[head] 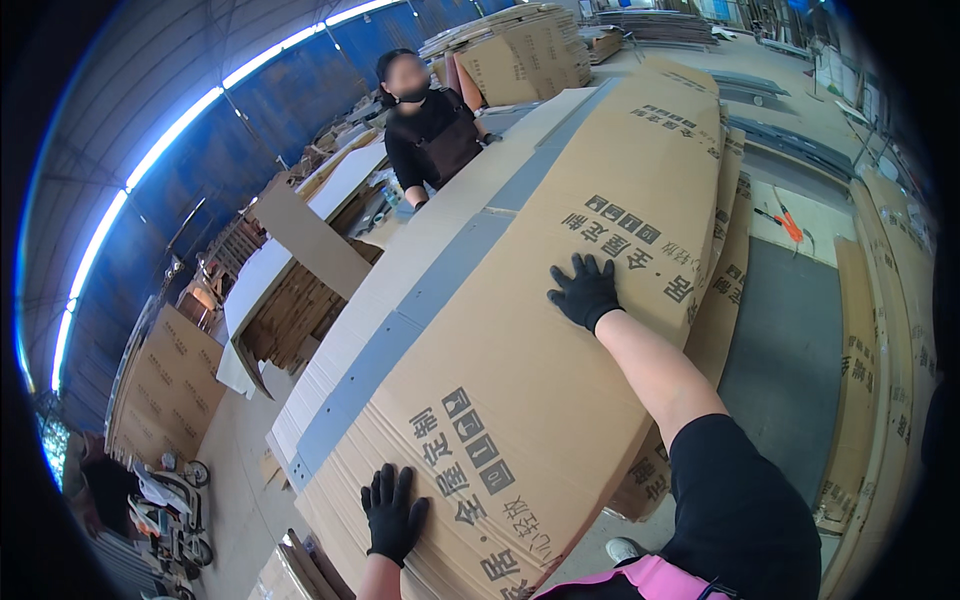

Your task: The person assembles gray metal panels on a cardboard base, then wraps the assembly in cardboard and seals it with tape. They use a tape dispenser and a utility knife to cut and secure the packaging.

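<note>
A long printed cardboard sheet (450, 352) lies folded over grey panels (360, 367) in front of me. Both my hands wear black gloves. Near the sheet's lower end, my left hand (393, 514) rests flat with its fingers spread. My right hand (585, 291) is pressed palm down farther up, beside the black printing, fingers also apart. Neither hand grips anything. The grey panels show as a strip along the far side of the sheet, with a paler cardboard layer (420, 262) beyond them.
A co-worker (431, 135) in a dark apron stands across the stack. Orange-handled pliers or cutters (787, 223) lie on a pale board at right, near a dark grey panel (784, 330). Stacked boards (292, 315) stand at left; parked scooters (169, 510) are at lower left.
</note>
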`<control>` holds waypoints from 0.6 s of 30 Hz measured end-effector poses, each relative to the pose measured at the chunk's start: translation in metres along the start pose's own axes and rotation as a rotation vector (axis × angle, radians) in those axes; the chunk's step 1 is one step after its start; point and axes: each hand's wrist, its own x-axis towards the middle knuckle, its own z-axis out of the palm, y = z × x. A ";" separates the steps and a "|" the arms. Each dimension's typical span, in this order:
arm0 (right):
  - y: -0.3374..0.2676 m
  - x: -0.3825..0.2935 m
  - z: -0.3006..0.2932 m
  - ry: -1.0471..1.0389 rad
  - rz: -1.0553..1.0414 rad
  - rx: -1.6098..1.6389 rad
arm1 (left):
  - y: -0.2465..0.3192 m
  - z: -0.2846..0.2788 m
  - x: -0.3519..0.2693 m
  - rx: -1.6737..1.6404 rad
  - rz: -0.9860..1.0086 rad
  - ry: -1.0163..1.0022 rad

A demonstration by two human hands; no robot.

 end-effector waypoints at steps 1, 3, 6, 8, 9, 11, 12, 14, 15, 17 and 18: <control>-0.012 -0.007 0.004 0.002 -0.039 -0.004 | -0.003 0.002 -0.001 0.002 -0.001 0.001; -0.039 -0.029 0.011 -0.002 -0.125 -0.018 | -0.009 0.004 -0.003 -0.003 0.000 -0.001; -0.082 -0.074 0.016 0.017 -0.240 0.043 | -0.010 0.005 -0.003 -0.014 0.010 -0.001; -0.107 -0.108 0.012 0.001 -0.302 0.059 | -0.009 0.005 -0.004 -0.002 -0.007 -0.011; -0.119 -0.126 0.008 0.004 -0.335 0.057 | -0.009 0.005 -0.005 -0.018 0.022 0.012; -0.141 -0.165 0.001 -0.005 -0.368 0.093 | -0.014 0.006 -0.009 -0.019 0.028 0.006; -0.152 -0.185 -0.002 0.008 -0.384 0.099 | -0.018 0.007 -0.011 -0.023 0.057 0.018; -0.171 -0.226 -0.004 0.038 -0.408 0.164 | -0.030 0.011 -0.016 -0.036 0.116 0.044; -0.180 -0.243 -0.005 0.036 -0.405 0.197 | -0.038 0.014 -0.018 -0.041 0.154 0.052; -0.199 -0.285 -0.004 0.148 -0.414 0.165 | -0.054 0.021 -0.019 -0.010 0.207 0.052; -0.206 -0.303 -0.004 0.189 -0.427 0.229 | -0.061 0.025 -0.018 0.000 0.235 0.060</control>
